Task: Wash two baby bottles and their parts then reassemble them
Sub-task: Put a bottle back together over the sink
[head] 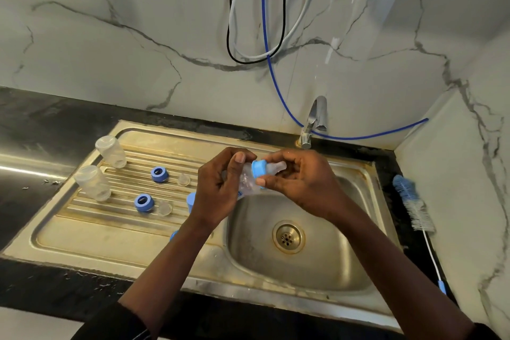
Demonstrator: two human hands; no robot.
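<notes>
While the light, likely slippery bottle (245,184) is being clasped by the left grip (220,190), its stiff collar (258,168), at two o'clock, is being pinched by the right grip (300,179).

sink (110,246): brushed steel, dull, yellow-stained
tap (314,119): polished metal, mirror-bright
countertop (41,119): black stone, glossy
wall (110,50): pale veined marble look, smooth sheen
held bottle (247,182): clear plastic, smooth
rings (159,174): blue plastic, matt
brush (414,207): blue and white bristles, rough
</notes>
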